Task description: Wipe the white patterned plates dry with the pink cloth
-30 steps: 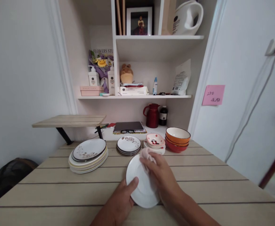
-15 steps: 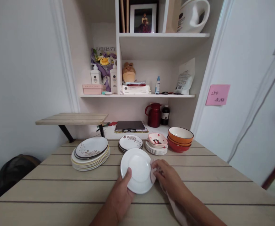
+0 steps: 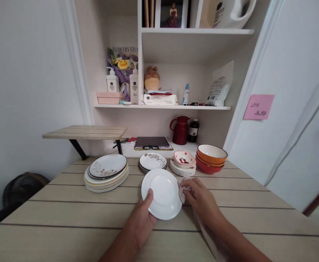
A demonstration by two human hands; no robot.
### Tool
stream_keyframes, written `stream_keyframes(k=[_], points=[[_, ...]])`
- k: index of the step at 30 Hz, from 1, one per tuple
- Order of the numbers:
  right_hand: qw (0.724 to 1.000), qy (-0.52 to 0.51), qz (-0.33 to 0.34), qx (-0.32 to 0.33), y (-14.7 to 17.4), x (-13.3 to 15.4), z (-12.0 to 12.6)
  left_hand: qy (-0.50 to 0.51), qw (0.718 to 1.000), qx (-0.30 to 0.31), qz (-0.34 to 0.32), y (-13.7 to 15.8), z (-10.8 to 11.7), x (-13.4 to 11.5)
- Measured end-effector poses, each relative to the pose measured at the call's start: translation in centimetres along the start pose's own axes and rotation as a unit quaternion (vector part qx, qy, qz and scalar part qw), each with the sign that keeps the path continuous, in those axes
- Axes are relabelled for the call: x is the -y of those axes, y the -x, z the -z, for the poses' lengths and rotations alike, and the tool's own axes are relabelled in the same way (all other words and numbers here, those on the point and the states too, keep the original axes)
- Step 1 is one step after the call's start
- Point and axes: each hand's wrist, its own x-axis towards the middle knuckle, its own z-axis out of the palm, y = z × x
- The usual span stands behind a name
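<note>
A plain white plate point(image 3: 163, 193) is held tilted above the table, its face turned towards me. My left hand point(image 3: 144, 216) grips its lower left edge, thumb on the face and the other fingers hidden beneath. My right hand point(image 3: 200, 196) pinches a pale pink cloth point(image 3: 183, 193) at the plate's right rim; the rest of the cloth hangs down under my right forearm. Just behind the plate sits a small stack of flower-patterned plates point(image 3: 152, 161) with dark rims.
On the slatted table point(image 3: 66, 222), a larger plate stack point(image 3: 107, 167) stands at left. Small dishes point(image 3: 184, 159) on saucers and orange and red bowls point(image 3: 211, 154) stand back right. Behind are a red jug point(image 3: 180, 131), a dark bottle point(image 3: 193, 131) and a raised wooden shelf point(image 3: 85, 131).
My right hand and the cloth have shifted slightly right and up along the plate's rim. The left hand still holds the plate. The camera view has tilted down a little.
</note>
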Motion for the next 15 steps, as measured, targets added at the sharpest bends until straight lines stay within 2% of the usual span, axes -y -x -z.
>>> stream_keyframes(k=[2,5,6,8,10,13,15], points=[[0.998,-0.005,0.051,0.024,0.9,2.0,-0.9,-0.006,1.000,0.016,0.001,0.1,0.0,0.0],[0.980,0.023,0.166,0.110,2.5,6.5,-3.0,-0.016,1.000,0.014,0.019,0.2,0.0,-0.1],[0.974,0.033,0.182,0.132,2.8,7.6,-3.5,-0.021,0.999,0.008,0.026,0.2,0.1,-0.1],[0.973,0.047,0.183,0.135,2.6,8.4,-3.8,-0.026,0.999,0.015,0.027,0.2,0.1,-0.1],[0.976,0.067,0.187,0.094,1.6,7.1,-3.1,-0.027,0.999,0.032,0.013,0.2,0.0,0.0],[0.993,0.065,0.094,0.006,-0.1,3.2,-1.3,-0.026,0.999,0.040,0.008,0.3,-0.2,0.1],[0.997,0.054,0.042,-0.021,-0.4,1.3,-0.5,-0.030,0.999,0.039,0.009,0.4,-0.3,0.2]])
